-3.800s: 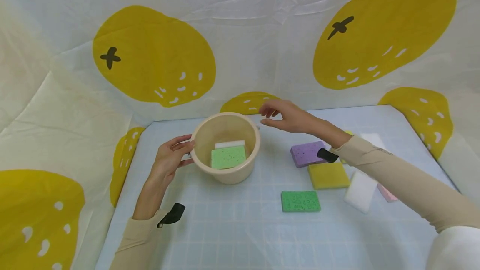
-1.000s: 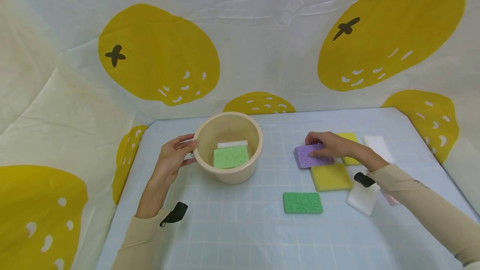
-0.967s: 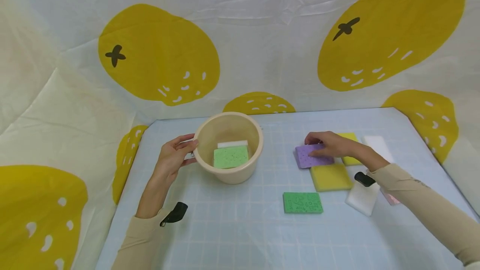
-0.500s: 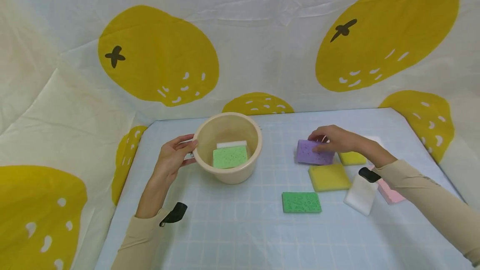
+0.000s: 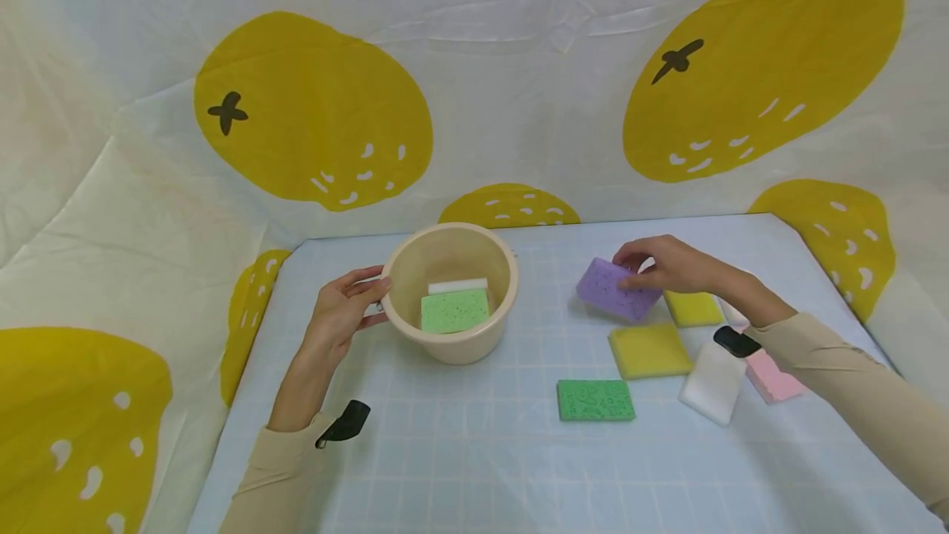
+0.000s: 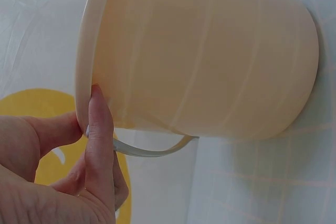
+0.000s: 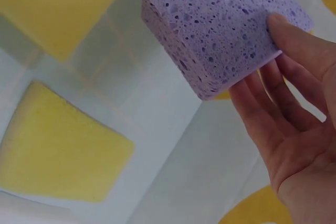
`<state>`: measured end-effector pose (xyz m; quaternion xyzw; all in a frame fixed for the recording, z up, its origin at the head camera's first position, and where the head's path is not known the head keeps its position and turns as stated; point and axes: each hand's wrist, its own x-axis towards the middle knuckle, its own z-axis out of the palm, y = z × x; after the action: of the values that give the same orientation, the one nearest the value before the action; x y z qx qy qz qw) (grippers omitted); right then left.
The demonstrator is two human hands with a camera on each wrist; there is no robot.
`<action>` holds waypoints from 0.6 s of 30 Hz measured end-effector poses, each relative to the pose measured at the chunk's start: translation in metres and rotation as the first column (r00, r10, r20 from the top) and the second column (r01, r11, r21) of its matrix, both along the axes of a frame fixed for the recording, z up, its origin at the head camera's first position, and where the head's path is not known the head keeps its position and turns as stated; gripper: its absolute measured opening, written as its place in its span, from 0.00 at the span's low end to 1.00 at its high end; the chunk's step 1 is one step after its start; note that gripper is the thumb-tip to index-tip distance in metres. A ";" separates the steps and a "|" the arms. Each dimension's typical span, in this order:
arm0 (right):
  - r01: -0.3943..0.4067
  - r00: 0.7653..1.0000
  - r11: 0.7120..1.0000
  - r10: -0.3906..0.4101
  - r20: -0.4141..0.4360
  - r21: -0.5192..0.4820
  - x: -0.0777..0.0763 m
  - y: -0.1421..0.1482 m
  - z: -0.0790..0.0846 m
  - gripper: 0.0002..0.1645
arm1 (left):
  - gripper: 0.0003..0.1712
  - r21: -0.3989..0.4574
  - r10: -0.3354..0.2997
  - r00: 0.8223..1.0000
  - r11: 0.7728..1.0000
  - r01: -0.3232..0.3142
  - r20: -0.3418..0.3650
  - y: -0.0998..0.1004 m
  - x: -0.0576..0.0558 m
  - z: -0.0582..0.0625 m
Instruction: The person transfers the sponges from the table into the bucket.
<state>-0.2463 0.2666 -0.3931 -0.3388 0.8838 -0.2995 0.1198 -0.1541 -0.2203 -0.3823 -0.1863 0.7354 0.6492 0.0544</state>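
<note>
My right hand [image 5: 667, 264] holds a purple sponge [image 5: 617, 290] between thumb and fingers, tilted and raised over the table. Its pores show plainly in the right wrist view, where the thumb [image 7: 294, 35] lies on the broad face. At the left, my left hand [image 5: 343, 303] pinches the rim of a cream bucket [image 5: 474, 346]; the left wrist view shows the thumb and a finger [image 6: 100, 129] on either side of that rim. Inside the bucket lie a light green sponge [image 5: 455, 311] and a white block [image 5: 457, 286], partly hidden behind it.
Near the front lies a green sponge [image 5: 596, 400]. Two yellow sponges, a nearer one [image 5: 651, 351] and a farther one [image 5: 694, 309], lie below the right hand. A white sponge [image 5: 713, 384] and a pink sponge [image 5: 773, 375] are by the right forearm. A patterned curtain [image 5: 519, 105] stands behind the table.
My right hand came from beside the bucket to the purple sponge, gripped it and lifted it off the table, tilting it. The left hand keeps its place on the bucket rim.
</note>
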 end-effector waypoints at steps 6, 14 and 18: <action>0.026 1.000 1.000 -0.026 -0.008 -0.013 -0.003 0.000 0.005 0.17 | 0.26 0.006 0.005 1.000 1.000 -0.005 0.001 0.000 0.000 0.000; 0.065 0.997 0.998 -0.064 0.030 -0.020 -0.002 -0.004 0.018 0.17 | 0.26 0.004 0.001 1.000 1.000 -0.001 0.001 0.001 0.000 -0.001; 0.052 0.998 0.998 -0.051 0.022 -0.041 -0.003 -0.007 0.025 0.17 | 0.26 -0.002 0.002 1.000 1.000 -0.002 0.003 0.000 -0.001 -0.001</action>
<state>-0.2494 0.2592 -0.3681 -0.3151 0.8846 -0.3242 0.1143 -0.1547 -0.2199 -0.3829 -0.1879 0.7357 0.6484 0.0548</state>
